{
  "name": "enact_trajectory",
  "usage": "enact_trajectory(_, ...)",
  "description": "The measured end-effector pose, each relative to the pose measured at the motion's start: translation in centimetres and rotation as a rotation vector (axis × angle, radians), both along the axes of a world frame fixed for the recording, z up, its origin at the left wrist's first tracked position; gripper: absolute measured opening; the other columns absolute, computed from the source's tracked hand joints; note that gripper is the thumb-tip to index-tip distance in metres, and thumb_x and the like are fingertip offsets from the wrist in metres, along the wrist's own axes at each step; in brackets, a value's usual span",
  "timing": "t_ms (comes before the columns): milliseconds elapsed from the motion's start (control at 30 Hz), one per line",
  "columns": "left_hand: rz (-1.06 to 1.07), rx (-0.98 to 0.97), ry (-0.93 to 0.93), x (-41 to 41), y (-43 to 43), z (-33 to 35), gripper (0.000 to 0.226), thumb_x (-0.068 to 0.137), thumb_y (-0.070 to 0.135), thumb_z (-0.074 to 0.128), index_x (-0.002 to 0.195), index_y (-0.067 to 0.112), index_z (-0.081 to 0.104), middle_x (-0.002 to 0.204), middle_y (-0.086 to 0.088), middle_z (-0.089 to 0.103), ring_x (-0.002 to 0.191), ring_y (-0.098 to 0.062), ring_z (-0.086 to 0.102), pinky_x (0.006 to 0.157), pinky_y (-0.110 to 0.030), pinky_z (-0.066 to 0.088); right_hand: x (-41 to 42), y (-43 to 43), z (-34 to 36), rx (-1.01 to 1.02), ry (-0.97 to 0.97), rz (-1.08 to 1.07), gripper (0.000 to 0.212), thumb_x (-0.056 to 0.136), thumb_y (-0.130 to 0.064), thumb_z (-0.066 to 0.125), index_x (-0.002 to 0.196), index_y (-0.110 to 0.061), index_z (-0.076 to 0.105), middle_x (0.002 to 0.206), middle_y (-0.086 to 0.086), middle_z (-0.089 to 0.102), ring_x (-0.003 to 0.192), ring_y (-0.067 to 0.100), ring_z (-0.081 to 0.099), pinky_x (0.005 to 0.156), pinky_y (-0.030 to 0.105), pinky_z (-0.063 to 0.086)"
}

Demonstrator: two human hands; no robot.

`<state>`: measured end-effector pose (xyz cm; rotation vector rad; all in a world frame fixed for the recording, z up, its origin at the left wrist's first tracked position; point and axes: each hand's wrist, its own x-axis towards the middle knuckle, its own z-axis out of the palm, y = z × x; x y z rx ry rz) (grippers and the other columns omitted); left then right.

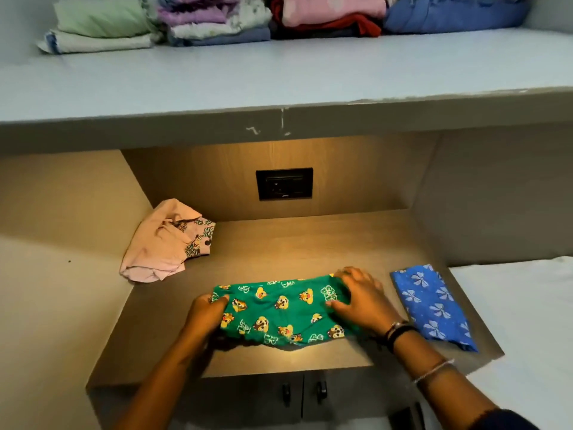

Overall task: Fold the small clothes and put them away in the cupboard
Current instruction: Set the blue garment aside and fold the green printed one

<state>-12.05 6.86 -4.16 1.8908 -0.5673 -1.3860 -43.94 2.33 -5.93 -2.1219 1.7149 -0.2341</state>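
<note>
The left hand [206, 311] and right hand [359, 301] each grip an end of the green shorts [279, 308], fingers curled, I'd guess to stretch them flat before folding.

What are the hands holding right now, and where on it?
The green cloth: the left hand grips its left end, and the right hand grips its right end, fingers curled at the top corner.

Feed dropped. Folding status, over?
Left hand, right hand hold green garment by its ends, flat on shelf. Blue piece folded at right; pink piece crumpled. Nothing in the way.
</note>
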Motion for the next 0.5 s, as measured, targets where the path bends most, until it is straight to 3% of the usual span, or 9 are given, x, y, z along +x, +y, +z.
enact_trajectory(100,0.025,-0.004,0.000,0.5,-0.1,-0.2,0.019,0.094,0.034,0.055,0.100,0.017,0.062,0.072,-0.014,0.076,0.067,-0.039,0.075,0.062,-0.061,0.058,4.2,3.3,-1.8,-0.053,0.066,0.200,0.088,0.078,-0.077,0.038,0.151,-0.032,0.020,0.164,-0.003,0.006,0.151,0.021,0.003,0.120,0.050,-0.003)
enact_trajectory(233,0.002,-0.002,-0.020,0.4,-0.4,0.3,0.020,0.091,0.029,0.057,0.098,0.013,0.064,0.073,-0.015,0.077,0.068,-0.037,0.075,0.064,-0.056,0.060,9.9,6.0,-2.3,-0.084,0.082,0.321,0.096,0.076,-0.079,0.040,0.153,-0.027,0.014,0.164,0.001,0.004,0.151,0.020,0.001,0.120,0.050,-0.006)
enact_trajectory(367,-0.027,-0.035,-0.053,0.0,-1.7,0.8,0.020,0.085,0.017,0.060,0.093,0.001,0.070,0.071,-0.016,0.076,0.066,-0.032,0.075,0.065,-0.039,0.061,15.9,7.2,-1.3,-0.205,-0.008,0.314,0.092,0.078,-0.067,0.053,0.149,-0.019,0.023,0.157,0.008,0.029,0.143,0.027,0.029,0.118,0.051,0.023)
enact_trajectory(433,-0.040,-0.050,-0.069,-0.4,-2.5,1.4,0.020,0.081,0.015,0.062,0.087,-0.001,0.071,0.067,-0.015,0.075,0.061,-0.028,0.073,0.060,-0.034,0.058,18.0,7.5,-0.6,-0.271,-0.041,0.267,0.082,0.079,-0.061,0.058,0.141,-0.013,0.038,0.141,0.010,0.051,0.126,0.027,0.052,0.104,0.044,0.044)
enact_trajectory(500,-0.067,-0.061,-0.108,-0.7,-3.3,2.1,0.020,0.082,0.017,0.064,0.082,-0.001,0.072,0.063,-0.012,0.074,0.057,-0.025,0.070,0.057,-0.030,0.055,19.1,7.5,-0.1,-0.352,-0.109,0.162,0.068,0.078,-0.054,0.064,0.129,-0.011,0.055,0.119,0.007,0.067,0.104,0.023,0.066,0.085,0.034,0.055)
